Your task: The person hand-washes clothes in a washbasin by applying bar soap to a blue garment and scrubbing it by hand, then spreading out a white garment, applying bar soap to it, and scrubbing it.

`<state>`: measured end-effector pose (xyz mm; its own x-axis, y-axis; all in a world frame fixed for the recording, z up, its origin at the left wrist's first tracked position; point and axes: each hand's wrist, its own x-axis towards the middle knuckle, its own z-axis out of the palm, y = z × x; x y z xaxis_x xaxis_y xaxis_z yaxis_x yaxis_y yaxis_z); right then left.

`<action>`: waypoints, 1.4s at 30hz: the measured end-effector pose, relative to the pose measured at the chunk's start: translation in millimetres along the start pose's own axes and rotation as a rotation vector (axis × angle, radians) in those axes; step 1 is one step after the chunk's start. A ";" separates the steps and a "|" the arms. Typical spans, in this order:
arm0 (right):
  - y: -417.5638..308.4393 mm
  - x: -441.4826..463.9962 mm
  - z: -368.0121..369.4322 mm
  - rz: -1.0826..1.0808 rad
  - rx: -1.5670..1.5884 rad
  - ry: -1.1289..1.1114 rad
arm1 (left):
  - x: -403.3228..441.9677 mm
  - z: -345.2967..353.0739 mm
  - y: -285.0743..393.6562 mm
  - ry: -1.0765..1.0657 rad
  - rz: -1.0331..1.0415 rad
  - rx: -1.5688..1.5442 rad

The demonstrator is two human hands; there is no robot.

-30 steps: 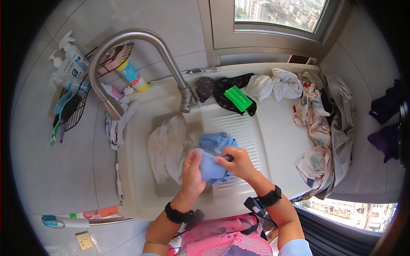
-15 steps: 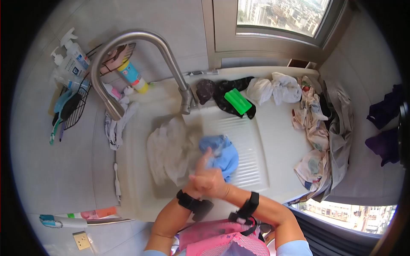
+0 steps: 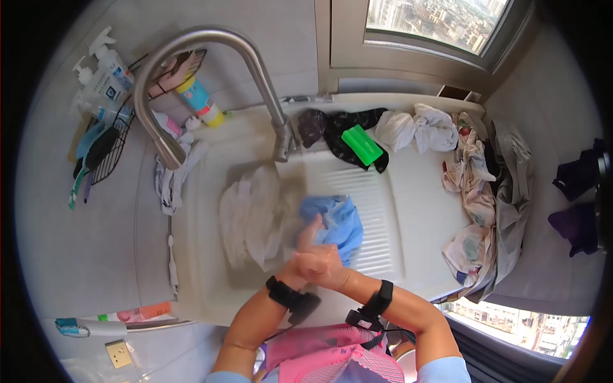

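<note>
My left hand [image 3: 308, 240] reaches over the sink basin with its fingers stretched out, slightly blurred and partly covered. Across it lies my right hand [image 3: 326, 265], its fingers closed round the left. A crumpled blue cloth [image 3: 343, 226] rests just beyond them, on the sink's ribbed slope and at the basin's edge; neither hand seems to hold it. To the left, a white cloth [image 3: 249, 220] is in the basin.
A curved faucet [image 3: 237, 43] stands at the back left. A green bar [image 3: 361, 145] lies on black cloth [image 3: 338, 136], beside white bundles [image 3: 434, 129]. Patterned clothes [image 3: 474, 191] line the right side. Bottles [image 3: 105, 88] and brushes [image 3: 102, 150] are on a wall rack.
Both hands have let go of the blue cloth and come together nearer my body. The cloth is left lying on the ribbed slope. The view has shifted slightly.
</note>
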<state>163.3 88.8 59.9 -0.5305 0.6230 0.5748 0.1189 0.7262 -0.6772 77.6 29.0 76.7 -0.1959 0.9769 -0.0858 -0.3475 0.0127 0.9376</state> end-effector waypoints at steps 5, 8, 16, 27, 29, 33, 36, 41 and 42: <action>4.4 -14.2 7.4 0.042 0.008 0.009 | 10.4 10.2 -23.4 0.202 -0.628 -0.554; 4.6 -10.2 12.1 -0.019 0.007 0.040 | 15.9 20.5 -16.0 0.246 -0.622 -0.586; 19.2 -7.9 -0.2 0.121 0.040 0.119 | 16.2 -61.4 -141.8 -0.184 -0.641 -0.871; 10.4 11.8 -8.4 0.399 -0.174 0.034 | 6.8 -8.4 -51.5 0.146 -0.515 -0.626; -11.5 11.3 -0.8 0.152 -0.095 0.000 | 13.2 -11.4 -59.7 -0.043 -0.374 -0.983; -3.0 13.3 -7.6 0.102 -0.060 0.079 | 7.4 -5.6 -46.7 0.238 -0.532 -0.388; -2.1 18.0 -14.6 0.050 -0.138 0.058 | 11.1 -30.1 -82.6 -0.159 -0.498 -0.987; 2.6 4.0 -9.1 0.105 -0.089 0.009 | 9.0 11.4 -12.0 0.211 -0.635 -0.615; 9.1 6.7 -15.0 0.234 -0.120 -0.020 | 10.1 13.5 -9.0 0.197 -0.648 -0.620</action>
<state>173.4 103.9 64.4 -0.4936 0.7728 0.3989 0.3386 0.5932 -0.7304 91.1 41.6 72.0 0.0760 0.7636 -0.6412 -0.8623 0.3732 0.3422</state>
